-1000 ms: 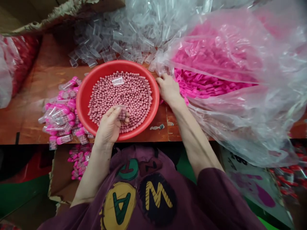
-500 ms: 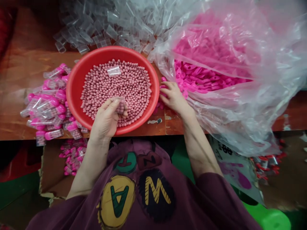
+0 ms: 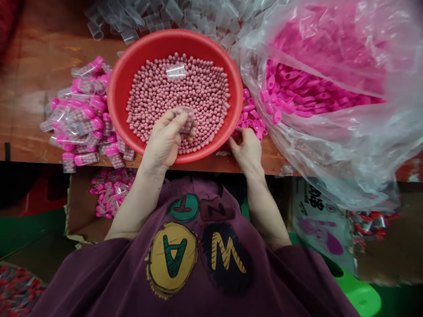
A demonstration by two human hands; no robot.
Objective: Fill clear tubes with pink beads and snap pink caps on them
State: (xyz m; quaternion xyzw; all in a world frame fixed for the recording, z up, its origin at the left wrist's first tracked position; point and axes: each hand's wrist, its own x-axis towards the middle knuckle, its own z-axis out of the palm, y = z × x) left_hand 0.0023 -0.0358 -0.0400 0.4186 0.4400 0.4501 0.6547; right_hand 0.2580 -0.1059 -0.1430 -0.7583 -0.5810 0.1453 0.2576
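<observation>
My left hand (image 3: 165, 136) is closed around a clear plastic tube (image 3: 187, 121) with pink beads inside, above the red bowl (image 3: 116, 94). Small round pink beads (image 3: 148, 105) fill much of the bowl. Another clear tube (image 3: 176, 71) lies on top of them. Just right of the bowl, my right hand (image 3: 248, 149) reaches to the near side of some loose bright pink caps (image 3: 251, 116), its fingers curled in. Whatever they pinch is hidden under the hand.
Left of the bowl is a heap of bead-filled tubes with pink caps (image 3: 79, 119). Below the table edge, a cardboard box (image 3: 82, 211) holds more. Clear tubes (image 3: 145, 17) lie behind. At right, a plastic bag (image 3: 330, 145) holds pink spoon-like pieces (image 3: 304, 88).
My right hand has drawn nearer the table edge, its fingers now curled beside the caps. My left hand still holds the tube over the beads. The camera view has shifted.
</observation>
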